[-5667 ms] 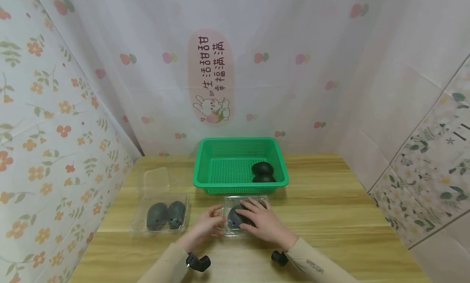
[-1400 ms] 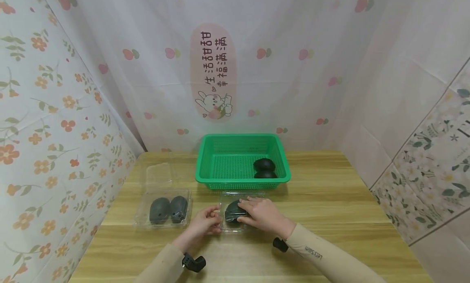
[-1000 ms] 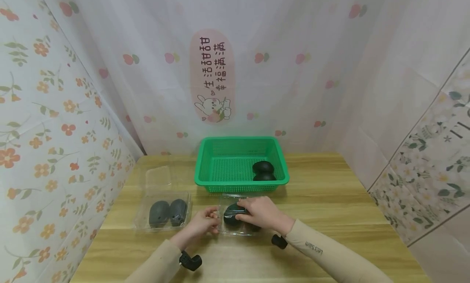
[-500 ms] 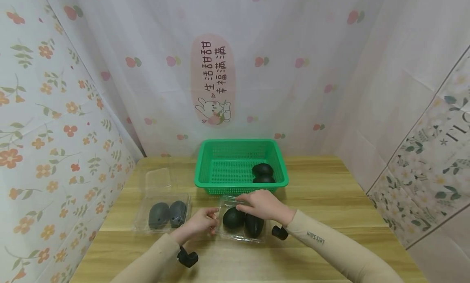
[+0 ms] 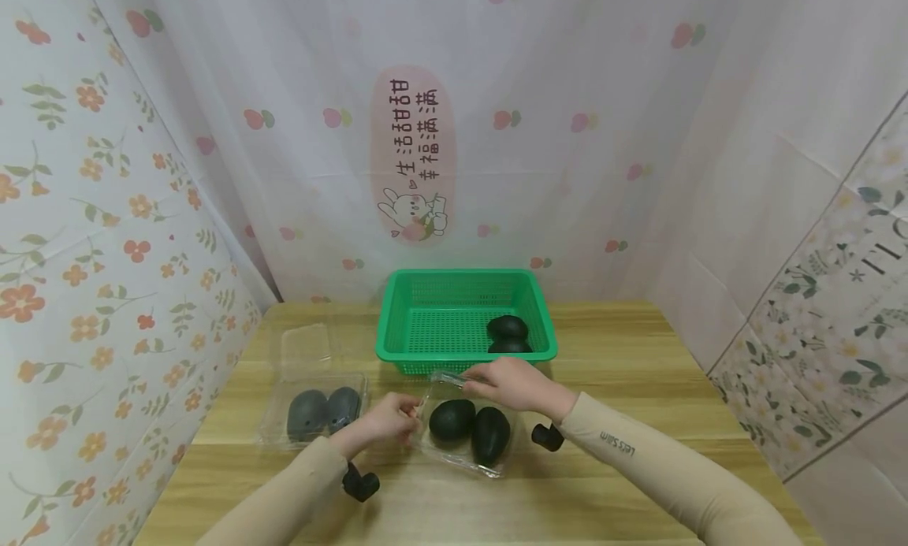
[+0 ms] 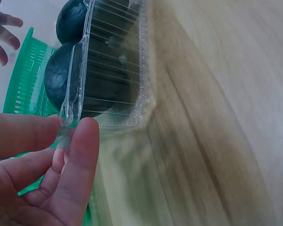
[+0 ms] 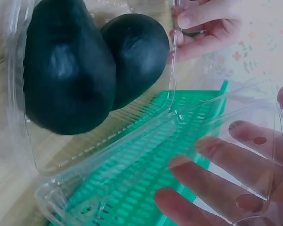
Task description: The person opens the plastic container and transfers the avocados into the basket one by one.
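Note:
Two dark green avocados (image 5: 452, 421) lie side by side in a clear plastic clamshell box (image 5: 454, 458) before the green basket. My left hand (image 5: 392, 420) pinches the box's left rim between thumb and fingers, as the left wrist view shows. At the back, my right hand (image 5: 514, 384) is against the raised clear lid (image 7: 108, 153). In the right wrist view the straight fingers (image 7: 198, 174) show through the lid, near its vent holes. The right thumb is partly cut off at that view's edge, so its contact is unclear.
The green basket (image 5: 397, 355) behind the box holds two dark avocados (image 5: 507, 326) at its right end. To the left stands another clear box (image 5: 273, 432) with two avocados (image 5: 307, 414). A clear plastic piece (image 5: 305, 347) lies behind it. A patterned curtain (image 5: 539, 160) hangs at the back.
My right hand has moved from over the avocados to the back edge, and the lid has come up. The box has turned slightly. Both avocados now show plainly. My left hand stays at the left rim.

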The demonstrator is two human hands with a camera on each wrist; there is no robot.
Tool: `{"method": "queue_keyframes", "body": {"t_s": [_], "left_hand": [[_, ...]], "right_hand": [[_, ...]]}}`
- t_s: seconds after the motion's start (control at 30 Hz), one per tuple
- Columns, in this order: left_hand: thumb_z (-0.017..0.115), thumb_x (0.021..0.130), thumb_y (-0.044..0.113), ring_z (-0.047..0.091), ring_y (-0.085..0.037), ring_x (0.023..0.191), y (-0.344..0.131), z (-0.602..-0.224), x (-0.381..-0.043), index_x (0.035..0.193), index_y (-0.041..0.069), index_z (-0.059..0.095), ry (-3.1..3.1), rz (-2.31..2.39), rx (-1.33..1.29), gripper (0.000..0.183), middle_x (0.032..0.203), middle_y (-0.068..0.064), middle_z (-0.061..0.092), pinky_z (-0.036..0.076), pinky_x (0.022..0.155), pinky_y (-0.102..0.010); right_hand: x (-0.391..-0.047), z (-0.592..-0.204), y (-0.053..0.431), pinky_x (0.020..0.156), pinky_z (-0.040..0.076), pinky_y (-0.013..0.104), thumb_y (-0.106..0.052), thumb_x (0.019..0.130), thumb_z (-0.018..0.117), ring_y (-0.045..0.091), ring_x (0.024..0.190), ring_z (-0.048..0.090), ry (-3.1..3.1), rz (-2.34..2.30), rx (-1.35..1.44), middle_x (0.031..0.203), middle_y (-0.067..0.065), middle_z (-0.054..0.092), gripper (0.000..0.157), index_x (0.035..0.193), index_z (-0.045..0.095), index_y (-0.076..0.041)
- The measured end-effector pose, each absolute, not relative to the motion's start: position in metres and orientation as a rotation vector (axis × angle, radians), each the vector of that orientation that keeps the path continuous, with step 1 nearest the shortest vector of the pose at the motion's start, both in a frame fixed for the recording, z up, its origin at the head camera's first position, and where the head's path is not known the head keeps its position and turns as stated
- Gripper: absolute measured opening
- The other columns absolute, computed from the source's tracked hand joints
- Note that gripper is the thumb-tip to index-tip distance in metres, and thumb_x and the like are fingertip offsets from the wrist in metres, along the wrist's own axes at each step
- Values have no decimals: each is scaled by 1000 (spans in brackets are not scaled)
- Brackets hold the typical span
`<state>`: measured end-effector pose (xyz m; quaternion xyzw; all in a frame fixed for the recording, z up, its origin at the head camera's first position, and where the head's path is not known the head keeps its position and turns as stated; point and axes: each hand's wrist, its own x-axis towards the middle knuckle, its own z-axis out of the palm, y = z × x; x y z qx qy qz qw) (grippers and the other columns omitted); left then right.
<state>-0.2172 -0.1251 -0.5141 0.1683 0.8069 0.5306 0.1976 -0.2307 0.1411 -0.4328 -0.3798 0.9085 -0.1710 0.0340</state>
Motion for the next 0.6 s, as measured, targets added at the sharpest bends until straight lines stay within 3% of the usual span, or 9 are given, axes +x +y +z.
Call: {"method": "queue_keyframes", "body": {"t_s": [0.5, 0.6], "left_hand": [[61, 83, -9, 65, -28, 58, -122, -506, -227, 120, -14, 60, 2422, 1293, 484, 38, 77, -4, 58, 58, 53, -36], [61, 83, -8, 64, -26, 57, -122, -505, -227, 120, -14, 60, 2439, 1261, 482, 38, 78, -4, 58, 57, 52, -35]], "right_hand": [[-237, -424, 151, 81, 54, 29, -32, 102, 49, 6, 91, 65, 2744, -642, -1105, 104, -2, 71, 34, 116, 70, -10], [-237, -424, 152, 79, 55, 29, -31, 102, 49, 6, 89, 65, 2739, -660, -1114, 103, -1, 71, 32, 114, 70, -10]]}}
